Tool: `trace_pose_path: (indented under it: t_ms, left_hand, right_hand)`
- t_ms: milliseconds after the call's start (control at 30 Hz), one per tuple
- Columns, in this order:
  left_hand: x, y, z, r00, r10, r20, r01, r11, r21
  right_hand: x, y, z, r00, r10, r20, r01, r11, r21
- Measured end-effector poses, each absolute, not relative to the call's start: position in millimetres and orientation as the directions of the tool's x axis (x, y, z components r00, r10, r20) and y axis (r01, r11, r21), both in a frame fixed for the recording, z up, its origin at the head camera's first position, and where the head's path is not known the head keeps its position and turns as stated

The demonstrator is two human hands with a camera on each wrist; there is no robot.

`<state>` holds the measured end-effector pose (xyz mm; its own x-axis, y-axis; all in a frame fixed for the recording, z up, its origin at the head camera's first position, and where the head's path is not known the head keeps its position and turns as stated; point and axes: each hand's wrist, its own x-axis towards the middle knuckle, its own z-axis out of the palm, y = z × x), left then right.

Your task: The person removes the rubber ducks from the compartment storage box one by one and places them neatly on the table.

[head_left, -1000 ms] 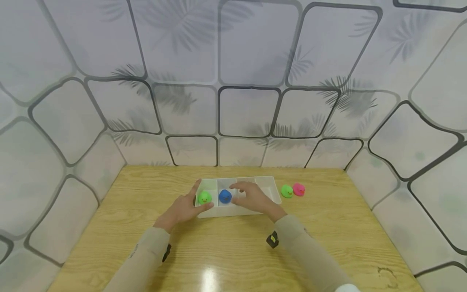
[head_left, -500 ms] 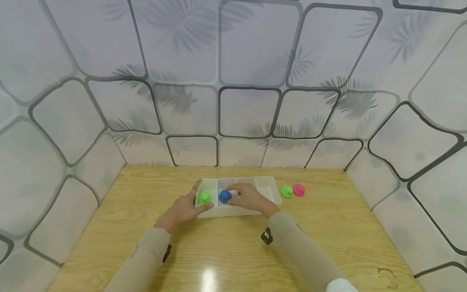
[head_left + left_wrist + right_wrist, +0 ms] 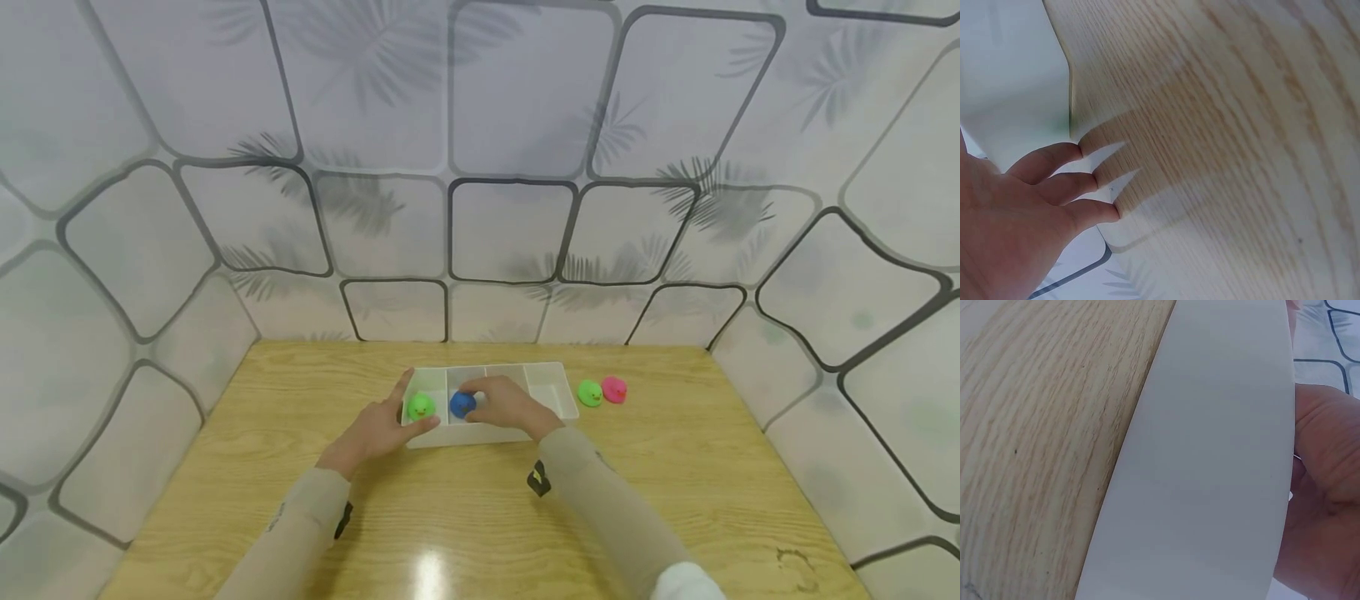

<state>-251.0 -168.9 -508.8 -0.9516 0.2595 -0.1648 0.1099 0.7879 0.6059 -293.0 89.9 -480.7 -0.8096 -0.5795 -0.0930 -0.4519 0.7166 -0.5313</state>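
Note:
A white compartment tray [image 3: 480,435] stands on the table, its long side facing me. My left hand [image 3: 375,427] rests against its left end, index finger straight at the back corner and thumb across the front rim. In the left wrist view, several fingertips of this left hand [image 3: 1047,200] touch the tabletop. A bright green rubber duck [image 3: 422,407] sits in the leftmost compartment. One compartment to the right, my right hand [image 3: 510,404] pinches a blue rubber duck [image 3: 461,406] between thumb and fingers. The tray's wall [image 3: 1204,450] hides those fingertips in the right wrist view.
Right of the tray, a green rubber duck [image 3: 590,393] and a pink rubber duck [image 3: 615,389] lie side by side on the wooden table [image 3: 465,508]. A patterned wall [image 3: 495,233] rises behind the table's back edge.
My right hand has moved left and its fingers have come together on the blue rubber duck. The left hand and the tray stay where they were.

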Motion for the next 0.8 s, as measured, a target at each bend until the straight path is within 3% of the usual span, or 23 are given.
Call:
trace_pose_path:
  t_ms: [333, 800]
  left_hand:
    - [-249.7, -168.5, -508.2, -0.951, 0.264, -0.161, 0.116, 0.788, 0.605]
    - [-249.7, -168.1, -508.1, -0.954, 0.261, -0.149, 0.12, 0.786, 0.606]
  right_hand:
    - [-297.0, 87.0, -483.3, -0.798, -0.6, -0.066, -0.495, 0.713, -0.497]
    - [-300.3, 82.1, -486.1, -0.824, -0.559, -0.089, -0.454, 0.746, -0.487]
